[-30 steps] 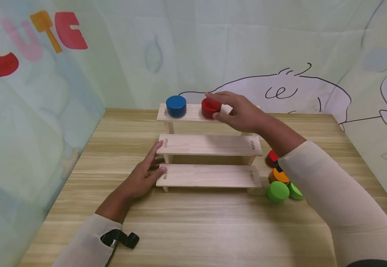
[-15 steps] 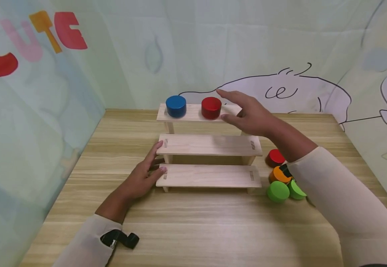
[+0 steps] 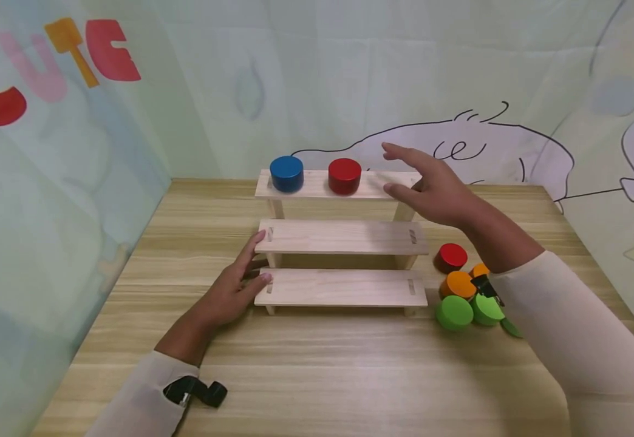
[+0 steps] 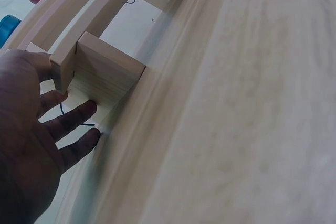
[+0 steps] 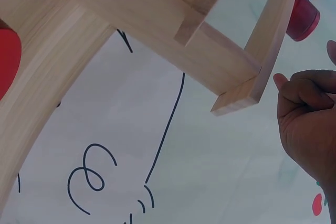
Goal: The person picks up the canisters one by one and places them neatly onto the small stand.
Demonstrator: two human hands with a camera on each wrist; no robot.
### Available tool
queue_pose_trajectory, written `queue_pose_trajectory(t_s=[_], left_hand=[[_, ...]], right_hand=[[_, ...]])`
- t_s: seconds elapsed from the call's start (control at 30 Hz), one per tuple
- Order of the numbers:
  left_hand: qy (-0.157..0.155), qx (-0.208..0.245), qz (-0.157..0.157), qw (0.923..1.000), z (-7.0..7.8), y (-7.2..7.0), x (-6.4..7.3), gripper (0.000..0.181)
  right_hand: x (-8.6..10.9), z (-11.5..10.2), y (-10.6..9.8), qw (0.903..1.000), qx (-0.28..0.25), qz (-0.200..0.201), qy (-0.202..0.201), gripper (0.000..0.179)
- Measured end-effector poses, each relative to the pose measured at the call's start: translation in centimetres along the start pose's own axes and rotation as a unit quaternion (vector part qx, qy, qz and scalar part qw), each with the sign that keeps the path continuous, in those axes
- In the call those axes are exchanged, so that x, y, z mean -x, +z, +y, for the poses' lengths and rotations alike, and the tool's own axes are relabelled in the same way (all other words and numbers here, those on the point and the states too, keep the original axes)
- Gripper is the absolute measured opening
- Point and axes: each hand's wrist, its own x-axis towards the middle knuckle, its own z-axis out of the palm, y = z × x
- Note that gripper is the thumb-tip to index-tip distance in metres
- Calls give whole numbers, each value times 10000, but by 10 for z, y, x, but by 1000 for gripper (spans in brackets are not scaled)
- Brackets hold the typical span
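Observation:
A three-step wooden stand (image 3: 341,237) is in the middle of the head view. On its top step sit a blue cylinder block (image 3: 286,174) at the left and a red cylinder block (image 3: 344,176) near the middle. My left hand (image 3: 235,295) rests against the stand's left end, fingers spread, thumb on the lowest board's edge. In the left wrist view, that hand (image 4: 31,124) touches the stand's end with its fingers extended. My right hand (image 3: 439,188) hovers by the top step's right end, holding nothing, thumb and fingers apart.
Right of the stand, on the wooden table (image 3: 317,376), lie another red block (image 3: 451,258), an orange block (image 3: 459,285), a green block (image 3: 455,313) and several more, partly hidden by the right sleeve (image 3: 579,328). A printed cloth backdrop (image 3: 317,79) stands behind the table.
My right hand has let go of the red block on the top step and moved right, away from it. More of the loose blocks now show. My left hand has stayed put.

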Motion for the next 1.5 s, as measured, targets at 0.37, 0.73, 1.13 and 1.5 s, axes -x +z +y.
queue_pose_trajectory(t_s=[0.37,0.73,1.13,1.5], left_hand=[[12,-18,-19,10000,1,0,0,83],[65,-110,31,9999,0,-1,1,84],[88,-126,29,9999,0,-1,0,84],[73,-93,-1,9999,0,-1,0,84]], right_hand=[[16,17,-14,9984,-15,157,540,74],[30,46,-21,9956,-252,212,876,67],[40,69,-24,9832,-664,110,1696,61],[46,93,-20,9595,254,-607,2738,75]])
